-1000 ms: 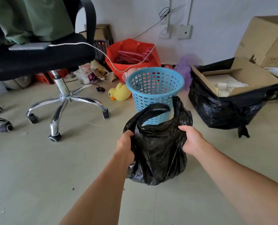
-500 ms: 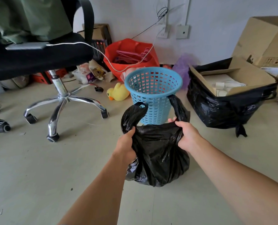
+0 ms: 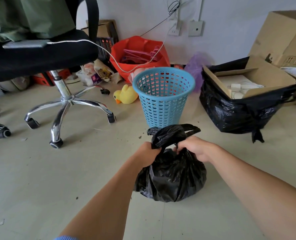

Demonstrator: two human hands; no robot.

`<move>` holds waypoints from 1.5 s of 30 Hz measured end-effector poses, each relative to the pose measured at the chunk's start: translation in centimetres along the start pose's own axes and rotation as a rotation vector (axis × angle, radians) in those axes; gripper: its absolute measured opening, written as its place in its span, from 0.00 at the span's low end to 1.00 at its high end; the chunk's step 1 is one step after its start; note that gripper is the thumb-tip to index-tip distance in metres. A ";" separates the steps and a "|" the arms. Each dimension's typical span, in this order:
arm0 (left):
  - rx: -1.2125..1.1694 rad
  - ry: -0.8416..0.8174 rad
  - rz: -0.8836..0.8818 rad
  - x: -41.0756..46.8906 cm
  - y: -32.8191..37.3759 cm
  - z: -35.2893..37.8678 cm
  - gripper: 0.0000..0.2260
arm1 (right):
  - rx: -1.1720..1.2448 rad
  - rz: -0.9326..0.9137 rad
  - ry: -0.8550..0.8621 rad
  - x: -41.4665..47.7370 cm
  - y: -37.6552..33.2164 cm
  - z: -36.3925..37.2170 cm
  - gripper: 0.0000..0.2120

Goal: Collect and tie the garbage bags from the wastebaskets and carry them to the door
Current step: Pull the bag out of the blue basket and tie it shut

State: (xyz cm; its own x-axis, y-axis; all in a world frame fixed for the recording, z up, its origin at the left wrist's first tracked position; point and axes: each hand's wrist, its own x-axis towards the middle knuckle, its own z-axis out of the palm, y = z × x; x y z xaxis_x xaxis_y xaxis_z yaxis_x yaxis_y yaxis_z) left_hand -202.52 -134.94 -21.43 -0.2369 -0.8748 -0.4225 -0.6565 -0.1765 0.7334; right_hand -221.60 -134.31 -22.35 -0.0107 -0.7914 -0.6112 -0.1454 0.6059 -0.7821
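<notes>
Both grips clamped on the gathered neck of the black garbage bag (image 3: 171, 175): left hand (image 3: 147, 154) fisted round one twisted handle, right hand (image 3: 194, 149) closed on the other, forearms reaching forward and down, nearly meeting. Handle ends (image 3: 173, 133) sticking up above the knuckles; whether crossed or knotted, impossible to tell. Bag body bulging below the grips, resting on the floor (image 3: 57, 170). Just beyond, upright, the blue wastebasket (image 3: 162, 96), its foot hidden behind the handles. Fingertips buried in plastic.
</notes>
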 end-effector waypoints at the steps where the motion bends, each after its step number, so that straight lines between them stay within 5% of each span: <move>1: 0.098 0.003 0.024 0.0 0.1 0.1 0.12 | 0.054 0.009 -0.097 -0.3 -0.2 -0.1 0.06; 4: 0.398 0.013 0.109 -0.2 0.3 0.7 0.10 | 0.150 0.037 -0.245 -0.2 -0.8 -0.4 0.27; 6: 0.545 0.002 0.163 -0.5 0.6 1.1 0.10 | 0.112 0.044 -0.117 -0.4 -1.5 0.1 0.45; 8: 0.604 -0.014 0.209 -0.7 0.8 1.8 0.11 | 0.080 0.028 0.097 -0.6 -2.0 1.0 0.51; 12: 0.575 -0.008 0.255 -1.2 0.8 2.5 0.20 | 0.171 0.036 0.304 -0.1 -1.6 1.7 0.32; 15: 0.205 -0.046 0.142 -0.7 -0.2 2.0 0.18 | 0.387 0.054 0.232 -0.2 -1.8 1.3 0.14; 20: -0.650 0.038 -0.190 -0.3 -0.7 0.4 0.08 | 0.606 0.041 -0.007 -0.4 -2.3 0.9 0.13; 26: -1.072 -0.064 -0.344 0.1 -0.7 -0.9 0.08 | 0.258 -0.039 -0.236 -1.1 -3.0 1.9 0.11; 33: -1.094 -0.077 -0.311 0.3 -0.6 -0.8 0.12 | 0.124 -0.178 -0.053 -0.7 -2.6 2.3 0.14; 36: -1.025 -0.143 -0.291 0.1 -0.4 -0.9 0.22 | -0.001 -0.210 0.001 -0.5 -1.8 2.2 0.10; 39: -0.990 -0.223 -0.255 -0.4 0.1 -1.2 0.17 | -0.158 -0.295 0.139 -0.5 -1.5 2.1 0.06; 45: -0.785 -0.420 -0.144 -0.5 0.3 -1.7 0.19 | -0.546 -0.348 0.431 0.4 -0.9 1.4 0.16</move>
State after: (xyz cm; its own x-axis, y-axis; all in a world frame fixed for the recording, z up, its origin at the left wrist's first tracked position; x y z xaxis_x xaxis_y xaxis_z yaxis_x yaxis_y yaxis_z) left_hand -201.36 -135.31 -20.07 -0.5333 -0.6106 -0.5855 -0.0585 -0.6639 0.7456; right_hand -220.05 -135.05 -22.03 -0.2425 -0.9580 -0.1533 -0.6763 0.2802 -0.6813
